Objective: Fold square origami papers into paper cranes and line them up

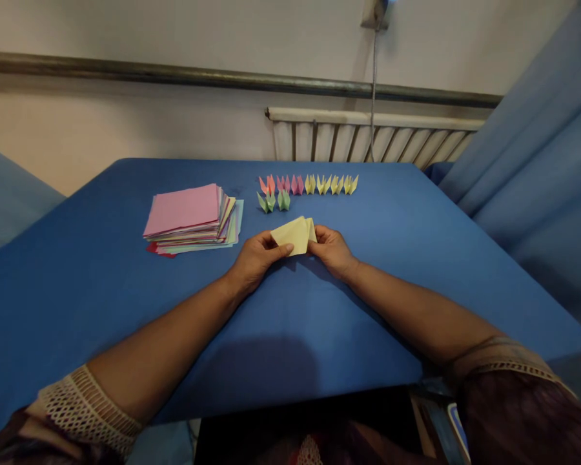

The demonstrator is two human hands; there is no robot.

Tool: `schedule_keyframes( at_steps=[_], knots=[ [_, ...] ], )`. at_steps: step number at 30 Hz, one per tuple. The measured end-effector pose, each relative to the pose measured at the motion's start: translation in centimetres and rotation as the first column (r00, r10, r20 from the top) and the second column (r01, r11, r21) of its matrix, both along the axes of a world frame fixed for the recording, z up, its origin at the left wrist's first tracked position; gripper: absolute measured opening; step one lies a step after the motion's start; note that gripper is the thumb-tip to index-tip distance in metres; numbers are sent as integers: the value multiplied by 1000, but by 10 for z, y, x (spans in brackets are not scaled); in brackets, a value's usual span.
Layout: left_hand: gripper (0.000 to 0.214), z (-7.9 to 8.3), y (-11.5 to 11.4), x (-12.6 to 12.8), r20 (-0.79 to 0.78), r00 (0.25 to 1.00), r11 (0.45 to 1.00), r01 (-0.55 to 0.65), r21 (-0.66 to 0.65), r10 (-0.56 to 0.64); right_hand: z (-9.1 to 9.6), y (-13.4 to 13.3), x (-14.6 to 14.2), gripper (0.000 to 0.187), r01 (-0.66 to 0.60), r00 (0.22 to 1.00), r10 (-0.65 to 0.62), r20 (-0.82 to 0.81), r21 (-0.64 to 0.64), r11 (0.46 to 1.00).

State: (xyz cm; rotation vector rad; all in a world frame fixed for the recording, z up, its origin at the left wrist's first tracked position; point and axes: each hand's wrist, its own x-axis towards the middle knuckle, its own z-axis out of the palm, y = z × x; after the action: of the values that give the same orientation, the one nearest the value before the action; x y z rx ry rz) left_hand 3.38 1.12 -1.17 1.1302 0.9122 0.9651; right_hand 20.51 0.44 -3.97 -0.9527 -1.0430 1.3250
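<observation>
A folded pale yellow paper [295, 234] rests on the blue table [101, 271], held from both sides. My left hand [255, 258] pinches its left edge with thumb and fingers. My right hand [333, 250] grips its right end, fingers curled over the fold. Just beyond the paper stand two rows of small folded paper figures: green ones [274, 201] in front, then pink [281, 185] and yellow ones [332, 185] behind.
A stack of coloured paper sheets [191, 219], pink on top, lies to the left of my hands. A radiator [368, 139] and a wall pipe run behind the table. Blue cloth hangs at the right.
</observation>
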Motion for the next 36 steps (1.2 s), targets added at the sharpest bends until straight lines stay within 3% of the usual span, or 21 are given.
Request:
schedule_keyframes(
  at_steps=[7, 11, 17, 23, 27, 33, 36],
  knots=[
    [41, 0, -3, 3, 15, 1000, 997, -3, -81, 4, 0, -4, -4, 42, -33, 991, 29, -131, -31, 999],
    [33, -2, -3, 4, -10, 997, 997, -74, -21, 74, 1, -4, -3, 42, -59, 988, 51, -149, -50, 997],
    [34, 0, -5, 5, -5, 998, 997, -67, 41, 67, -2, -4, -3, 32, -55, 997, 53, -61, -30, 998],
    [32, 2, -3, 4, -93, 977, 958, -166, 234, 192, 5, -10, 0, 25, -164, 986, 164, -5, -6, 986],
    [29, 3, 0, 1, -131, 955, 917, -210, 340, 267, 11, -13, 6, 39, -298, 950, 298, -96, 22, 954],
    [30, 3, -3, 1, -166, 963, 910, -132, 394, 211, 7, -9, 4, 36, -91, 984, 88, -152, -12, 996],
    [40, 5, -5, 3, -100, 984, 940, -106, 324, 145, 6, -7, 3, 34, -31, 993, 31, -111, 2, 1000]
  ],
)
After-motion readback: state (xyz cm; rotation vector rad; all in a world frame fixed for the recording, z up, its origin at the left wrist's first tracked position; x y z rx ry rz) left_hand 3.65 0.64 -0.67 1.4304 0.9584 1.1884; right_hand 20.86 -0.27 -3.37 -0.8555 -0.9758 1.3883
